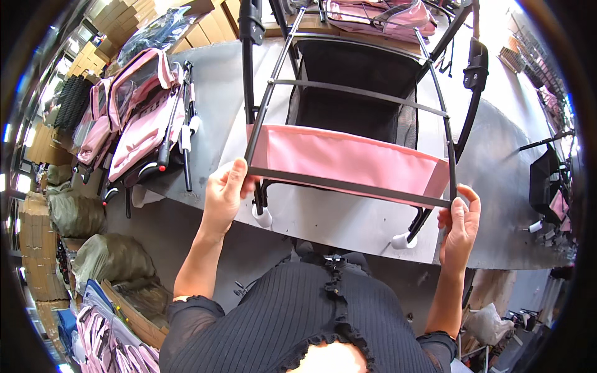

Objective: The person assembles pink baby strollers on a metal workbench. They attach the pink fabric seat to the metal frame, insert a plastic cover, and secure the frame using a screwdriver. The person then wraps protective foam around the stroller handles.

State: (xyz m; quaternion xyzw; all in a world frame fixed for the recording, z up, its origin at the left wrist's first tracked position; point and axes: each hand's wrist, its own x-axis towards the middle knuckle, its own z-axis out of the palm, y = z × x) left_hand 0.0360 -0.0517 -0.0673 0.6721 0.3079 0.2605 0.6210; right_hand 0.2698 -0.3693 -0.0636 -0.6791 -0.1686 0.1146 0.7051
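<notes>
In front of me stands a black tubular stroller frame [360, 92] with white-capped leg ends on the workbench. A pink fabric panel [348, 158] spans its near side, and a dark flat bar [348, 186] runs along the panel's near edge. At this bar's left end, my left hand [225, 189] is closed on the corner of the frame, thumb on top. My right hand [459, 227] pinches the right corner, its thumb against the bar's end. Behind the panel, a black mesh basket [354, 62] sits inside the frame.
The grey metal workbench [497, 186] curves away to both sides. Folded pink strollers [146, 118] stand on its left, and more pink pieces [379, 18] lie at the far side. Cartons, wrapped bundles [115, 261] and pink fabric [106, 336] fill the floor at left.
</notes>
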